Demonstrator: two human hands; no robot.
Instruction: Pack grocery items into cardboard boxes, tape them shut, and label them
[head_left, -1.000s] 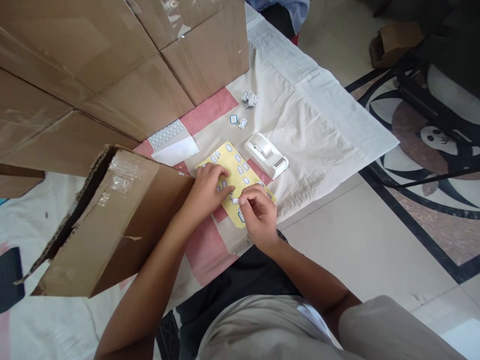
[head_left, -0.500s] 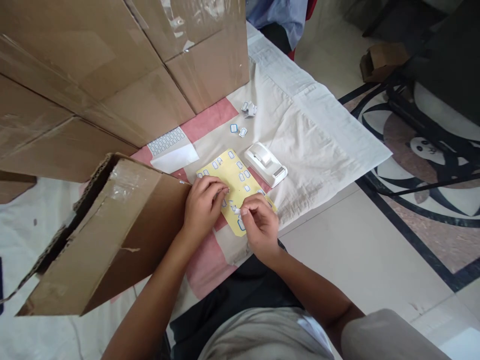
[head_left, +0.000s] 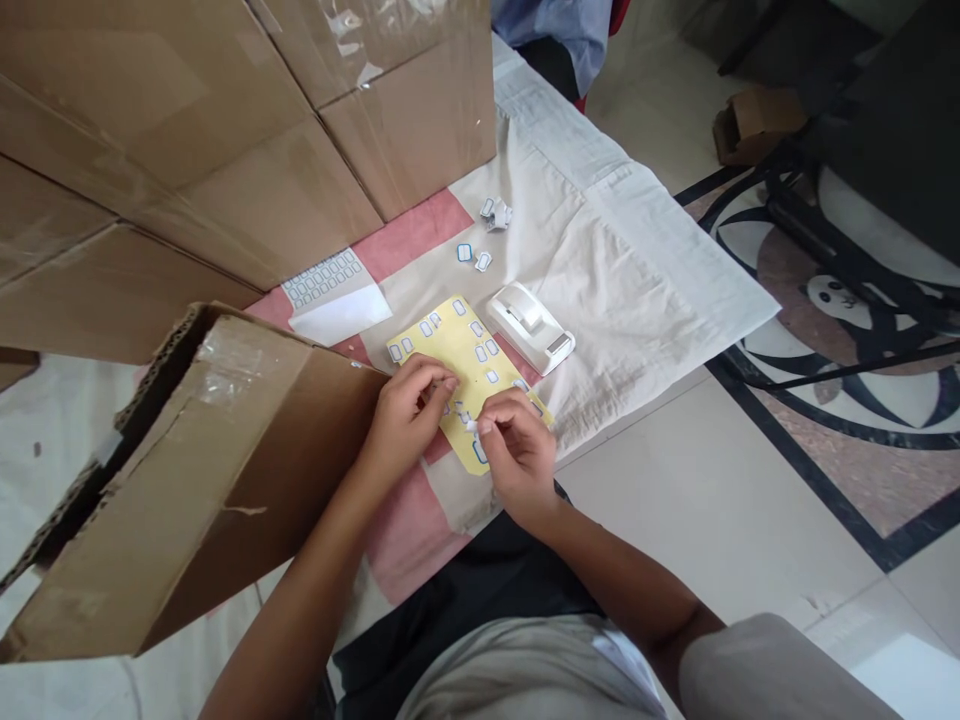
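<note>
A yellow sheet [head_left: 442, 345] dotted with small blue-edged labels [head_left: 492, 377] lies on the cloth-covered table. Over its left edge is my left hand [head_left: 409, 410], thumb and forefinger pinched together; whatever they hold is too small to make out. My right hand [head_left: 517, 450] hovers at the sheet's near right side, its thumb and fingertip closed on a small white paper piece [head_left: 472, 427]. Just below and between the hands are several small blue-marked bits on the sheet. A white tape dispenser [head_left: 531, 328] stands beside the sheet, to the right.
Large taped cartons [head_left: 247, 190] stand stacked at the back left. An open cardboard box [head_left: 247, 490] leans beside my left forearm. A label sheet [head_left: 341, 300] lies before the cartons. Paper scraps [head_left: 496, 215] are on the tablecloth [head_left: 622, 270]. A person's sleeve [head_left: 555, 20] shows at the top.
Both hands stay nearly in place over the yellow sheet, still pinching. The view has shifted slightly, so the cartons and the open box appear a little further left.
</note>
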